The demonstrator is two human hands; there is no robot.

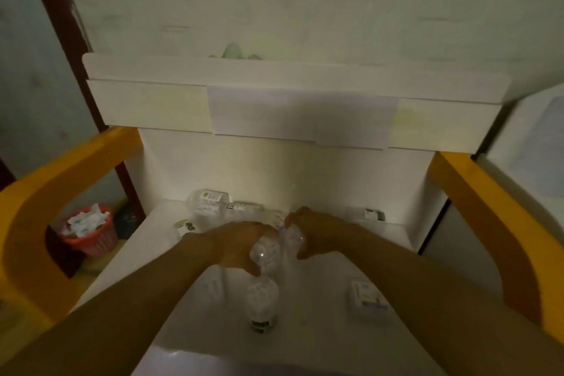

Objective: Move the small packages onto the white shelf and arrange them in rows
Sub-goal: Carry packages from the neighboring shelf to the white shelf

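Observation:
Both my hands meet over the middle of the white shelf (152,241). My left hand (235,241) grips a small clear package (264,250) from above. My right hand (317,232) grips another clear package (293,236) right beside it, and the two packages touch. A third clear package with a dark label (262,302) lies on the shelf just below my hands. Several packages stand in a row along the back wall, one of them at the left (210,203) and one at the right (366,214). A flat package (367,299) lies under my right forearm's side.
A white upper shelf front (152,104) with a taped paper overhangs the back. Yellow frame arms stand at the left (27,207) and right (488,210). A red basket (91,238) with white wrappers sits on the floor at the left. The light is dim.

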